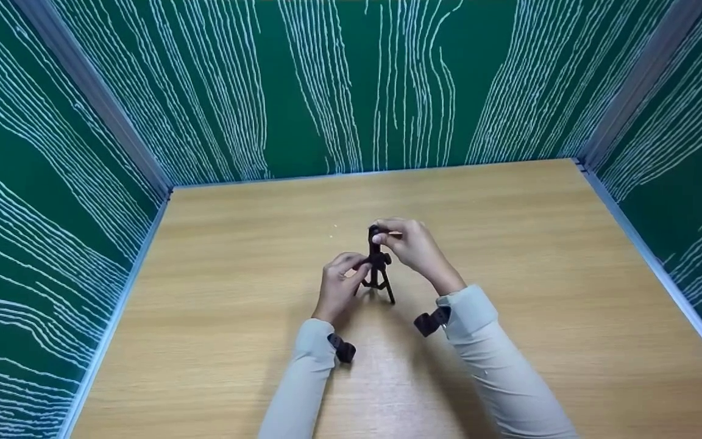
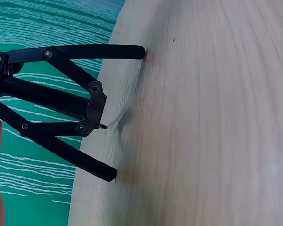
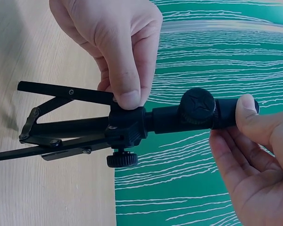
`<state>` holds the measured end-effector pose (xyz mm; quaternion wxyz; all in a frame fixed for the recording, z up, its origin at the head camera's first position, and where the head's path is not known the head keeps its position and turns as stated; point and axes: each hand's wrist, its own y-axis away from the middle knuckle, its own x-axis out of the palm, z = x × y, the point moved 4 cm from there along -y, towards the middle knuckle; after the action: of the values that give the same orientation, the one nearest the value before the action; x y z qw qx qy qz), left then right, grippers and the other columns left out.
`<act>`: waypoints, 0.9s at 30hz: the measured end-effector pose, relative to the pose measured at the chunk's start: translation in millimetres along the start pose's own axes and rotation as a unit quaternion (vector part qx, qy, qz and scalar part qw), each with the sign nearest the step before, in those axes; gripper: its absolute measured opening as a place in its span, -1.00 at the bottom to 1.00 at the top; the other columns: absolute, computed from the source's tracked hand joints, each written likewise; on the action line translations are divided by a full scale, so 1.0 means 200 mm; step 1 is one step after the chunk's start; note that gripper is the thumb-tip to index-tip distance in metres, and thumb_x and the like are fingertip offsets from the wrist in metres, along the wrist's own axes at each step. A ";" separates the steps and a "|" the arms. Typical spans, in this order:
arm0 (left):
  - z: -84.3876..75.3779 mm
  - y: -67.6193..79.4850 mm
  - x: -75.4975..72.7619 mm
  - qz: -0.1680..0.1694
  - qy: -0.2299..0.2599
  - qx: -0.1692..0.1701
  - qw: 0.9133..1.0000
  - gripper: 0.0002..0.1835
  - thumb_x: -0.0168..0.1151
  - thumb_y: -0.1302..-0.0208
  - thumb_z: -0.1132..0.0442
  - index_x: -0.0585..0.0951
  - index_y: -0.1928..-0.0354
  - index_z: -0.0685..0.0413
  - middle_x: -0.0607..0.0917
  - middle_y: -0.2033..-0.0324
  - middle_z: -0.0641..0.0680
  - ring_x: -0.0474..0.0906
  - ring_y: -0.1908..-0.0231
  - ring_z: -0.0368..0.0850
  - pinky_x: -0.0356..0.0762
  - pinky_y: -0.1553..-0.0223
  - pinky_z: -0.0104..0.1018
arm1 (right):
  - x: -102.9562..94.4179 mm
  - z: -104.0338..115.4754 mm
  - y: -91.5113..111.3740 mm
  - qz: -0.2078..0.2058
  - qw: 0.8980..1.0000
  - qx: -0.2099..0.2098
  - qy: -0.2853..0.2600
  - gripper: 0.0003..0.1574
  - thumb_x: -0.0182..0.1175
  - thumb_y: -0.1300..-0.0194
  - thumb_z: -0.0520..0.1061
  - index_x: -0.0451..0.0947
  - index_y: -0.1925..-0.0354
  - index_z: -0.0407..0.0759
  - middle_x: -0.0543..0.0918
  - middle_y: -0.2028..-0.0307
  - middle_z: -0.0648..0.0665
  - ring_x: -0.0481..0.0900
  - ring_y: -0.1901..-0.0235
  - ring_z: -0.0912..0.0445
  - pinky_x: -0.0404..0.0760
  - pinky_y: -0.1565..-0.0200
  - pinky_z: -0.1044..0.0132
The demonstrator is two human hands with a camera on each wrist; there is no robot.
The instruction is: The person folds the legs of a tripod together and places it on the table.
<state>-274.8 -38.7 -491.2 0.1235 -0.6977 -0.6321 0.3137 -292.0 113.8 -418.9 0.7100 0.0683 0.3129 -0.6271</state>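
Note:
A small black tripod [image 1: 375,274] stands upright on the table with its legs spread. The left hand [image 1: 337,283] pinches its collar, where the legs join, between thumb and fingers. At the top of the column, the right hand [image 1: 412,244] grips the black head between thumb and curled fingers. In the right wrist view, a round knob [image 3: 197,106] sits on the column between the hands, and a smaller ridged knob [image 3: 122,159] juts from the collar. The left wrist view shows the tripod's legs [image 2: 80,157] and lower braces, with the leg tips at the tabletop.
The wood-grain table [image 1: 235,244] reaches to green walls [image 1: 302,91] with wavy white lines on the back and both sides. Grey posts [image 1: 107,97] stand at the back corners. A black wrist camera [image 1: 431,321] is strapped to each sleeve.

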 end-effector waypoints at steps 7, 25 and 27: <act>0.00 0.00 -0.01 0.003 0.011 -0.008 1.000 -0.89 0.28 -0.16 0.49 0.69 0.27 0.40 0.71 0.32 0.26 0.63 0.31 0.09 0.61 0.16 -0.24 | 0.00 0.01 0.01 -0.001 1.000 0.007 -0.021 -0.60 0.26 -0.22 -0.28 0.57 -0.03 -0.42 0.63 -0.02 -0.38 0.60 -0.06 -0.18 0.58 -0.09 0.09; 0.02 0.00 -0.01 0.004 0.003 -0.048 0.999 -0.88 0.30 -0.17 0.45 0.71 0.26 0.35 0.73 0.32 0.23 0.62 0.34 -0.04 0.60 0.24 -0.33 | 0.03 -0.05 0.04 -0.035 0.997 -0.009 -0.065 -0.59 0.26 -0.24 -0.22 0.58 -0.04 -0.39 0.66 0.01 -0.35 0.65 0.02 -0.14 0.62 -0.03 0.13; 0.02 0.00 -0.01 0.005 0.001 -0.048 0.999 -0.88 0.30 -0.16 0.44 0.71 0.25 0.35 0.73 0.32 0.23 0.62 0.34 -0.07 0.59 0.24 -0.39 | 0.02 -0.07 0.05 -0.033 0.997 -0.010 -0.070 -0.58 0.26 -0.25 -0.20 0.58 -0.05 -0.37 0.65 0.00 -0.34 0.65 0.02 -0.14 0.62 -0.03 0.12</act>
<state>-276.5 -41.0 -493.4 0.0889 -0.7062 -0.6431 0.2825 -287.9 118.6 -434.4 0.7095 0.0069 0.2707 -0.6506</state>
